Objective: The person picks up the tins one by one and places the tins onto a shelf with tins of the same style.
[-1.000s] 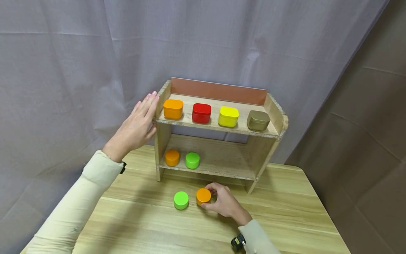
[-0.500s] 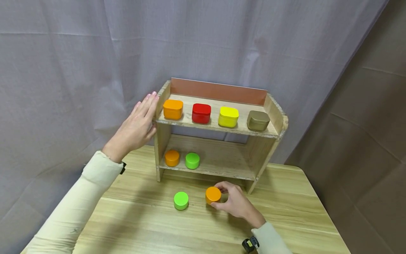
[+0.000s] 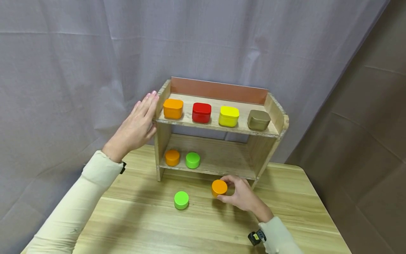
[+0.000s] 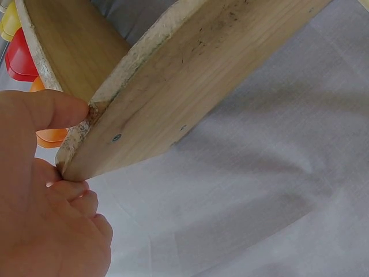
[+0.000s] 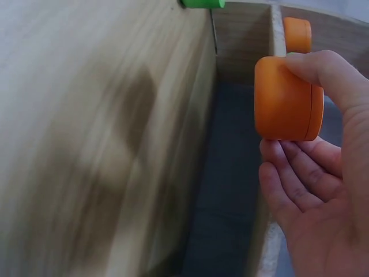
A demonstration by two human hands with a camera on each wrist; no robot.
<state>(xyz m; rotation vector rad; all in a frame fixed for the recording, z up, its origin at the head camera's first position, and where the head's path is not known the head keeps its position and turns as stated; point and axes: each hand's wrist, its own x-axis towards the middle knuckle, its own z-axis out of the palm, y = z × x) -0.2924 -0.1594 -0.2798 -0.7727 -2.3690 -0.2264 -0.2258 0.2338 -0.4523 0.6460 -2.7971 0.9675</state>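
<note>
My right hand [image 3: 242, 195] pinches an orange round lidded tin [image 3: 219, 188] between thumb and fingers, above the table before the shelf's lower right. In the right wrist view the lid seam shows on this tin [image 5: 288, 99], upright beside the lower board. My left hand [image 3: 134, 123] rests with straight fingers against the left side panel of the wooden shelf [image 3: 209, 171]; in the left wrist view its thumb [image 4: 63, 109] touches the panel's edge. On the lower board sit another orange round tin [image 3: 172, 158] and a green one [image 3: 192, 160]. A second green tin [image 3: 181, 200] stands on the table.
On the upper board stand squarish lidded tins in a row: orange [image 3: 173, 109], red [image 3: 201, 113], yellow [image 3: 229, 116] and olive-brown [image 3: 258, 120]. A grey curtain [image 3: 79, 70] hangs behind, and brown cloth [image 3: 358, 148] covers the right side. The wooden table [image 3: 152, 225] lies below.
My right hand has carried the orange round tin rightward from beside the green tin on the table, then up toward the lower board. My left hand has stayed at the side panel.
</note>
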